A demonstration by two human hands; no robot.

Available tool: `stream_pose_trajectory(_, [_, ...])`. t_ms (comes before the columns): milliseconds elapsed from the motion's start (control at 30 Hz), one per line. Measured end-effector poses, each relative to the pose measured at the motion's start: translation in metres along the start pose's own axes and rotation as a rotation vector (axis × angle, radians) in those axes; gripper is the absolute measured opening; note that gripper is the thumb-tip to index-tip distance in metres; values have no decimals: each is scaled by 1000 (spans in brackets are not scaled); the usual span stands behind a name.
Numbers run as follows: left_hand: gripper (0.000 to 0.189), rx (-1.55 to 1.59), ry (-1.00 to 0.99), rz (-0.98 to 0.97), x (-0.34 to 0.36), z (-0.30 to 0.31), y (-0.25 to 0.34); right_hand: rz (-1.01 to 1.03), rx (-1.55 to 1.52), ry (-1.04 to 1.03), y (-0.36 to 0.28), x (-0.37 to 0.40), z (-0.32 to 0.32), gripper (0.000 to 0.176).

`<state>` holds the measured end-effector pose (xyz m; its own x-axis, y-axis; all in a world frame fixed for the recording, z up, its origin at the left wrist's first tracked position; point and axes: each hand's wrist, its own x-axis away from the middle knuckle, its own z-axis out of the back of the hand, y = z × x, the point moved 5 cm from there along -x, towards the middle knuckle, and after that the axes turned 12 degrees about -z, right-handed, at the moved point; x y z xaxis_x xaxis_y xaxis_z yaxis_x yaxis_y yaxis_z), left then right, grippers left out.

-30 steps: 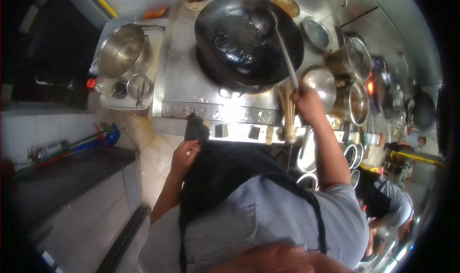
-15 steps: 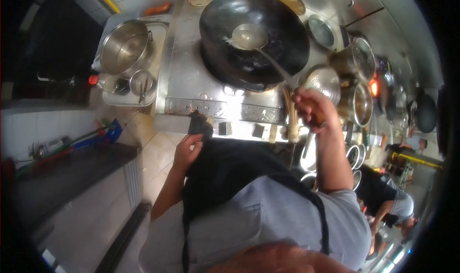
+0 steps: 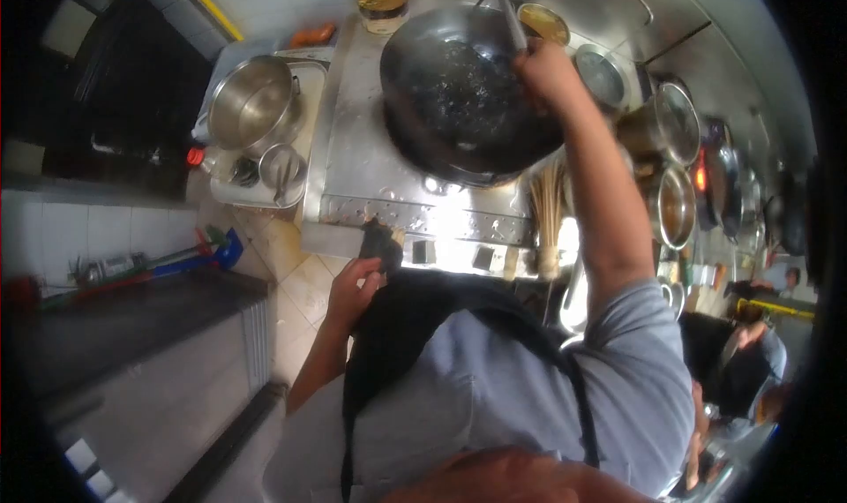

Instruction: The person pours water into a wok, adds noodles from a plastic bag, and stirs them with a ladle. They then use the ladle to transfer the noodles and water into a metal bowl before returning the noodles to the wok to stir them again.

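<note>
My right hand [image 3: 540, 72] is closed round a ladle's handle [image 3: 512, 18], reaching over the right side of a large black wok [image 3: 415, 62]. The handle points up past the wok's far rim, and the ladle's bowl cannot be made out clearly. Inside the wok the bottom looks wet and shiny. My left hand [image 3: 355, 289] is low at the stove's front edge, its fingers curled against a dark cloth [image 3: 381, 245].
Left of the stove, a tray holds a steel pot [image 3: 251, 106], a small steel cup [image 3: 281, 166] and a red-capped bottle [image 3: 196, 157]. A bamboo brush [image 3: 548, 221] stands right of the wok. Several pots [image 3: 675, 207] line the right side. Another person [image 3: 750, 362] is at far right.
My right hand has moved forward and left over the wok, lifting the ladle out of it towards the far rim. My left hand stays by the cloth.
</note>
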<state>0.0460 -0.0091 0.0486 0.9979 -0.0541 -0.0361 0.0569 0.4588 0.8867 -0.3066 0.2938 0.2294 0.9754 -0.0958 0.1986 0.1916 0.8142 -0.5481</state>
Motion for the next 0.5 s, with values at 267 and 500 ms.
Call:
stream_pose_trajectory(267, [23,-102,-18,80,8,-7,-6,-130,-26,452,136,81,21,58])
stream_pose_trajectory(500, [25,-17,-137,287,-8,-18,20,-475,2,403,258,58,66,38])
